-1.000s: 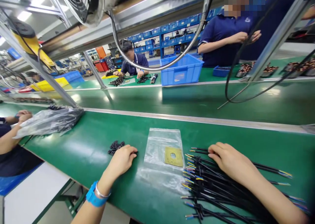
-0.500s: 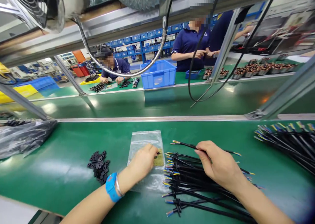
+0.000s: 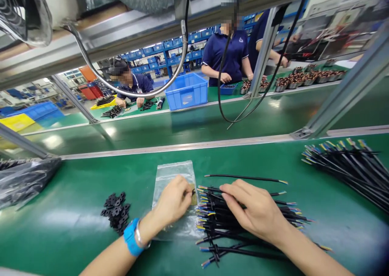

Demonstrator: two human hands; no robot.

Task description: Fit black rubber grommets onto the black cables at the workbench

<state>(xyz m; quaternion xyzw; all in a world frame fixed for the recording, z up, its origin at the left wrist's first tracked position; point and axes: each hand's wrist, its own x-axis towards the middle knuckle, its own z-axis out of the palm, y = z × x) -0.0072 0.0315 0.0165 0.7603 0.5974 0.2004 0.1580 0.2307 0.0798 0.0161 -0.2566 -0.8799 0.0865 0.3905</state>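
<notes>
My left hand [image 3: 174,199] is closed in a pinch on a small dark piece, mostly hidden by the fingers. It is above a clear zip bag [image 3: 162,177] and beside a brownish-yellow pad [image 3: 193,199]. With thumb and forefinger together, my right hand [image 3: 253,207] pinches a black cable [image 3: 209,188] at the far side of a pile of black cables [image 3: 219,217]. Coloured wire ends stick out of the pile, and small black pieces sit across the cables near their left ends. One separate black cable [image 3: 246,178] lies just beyond my right hand.
Small black parts [image 3: 115,213] lie heaped at left. A dark plastic-wrapped bundle [image 3: 30,183] rests at the far left, more black cables [image 3: 343,166] at right. A metal rail [image 3: 152,150] borders the bench. A black cord [image 3: 223,98] hangs ahead; people work beyond.
My right hand has let go of the cable it held, which now lies beyond the pile, and has moved left and down to another. My left hand stays by the pad. The view has shifted.
</notes>
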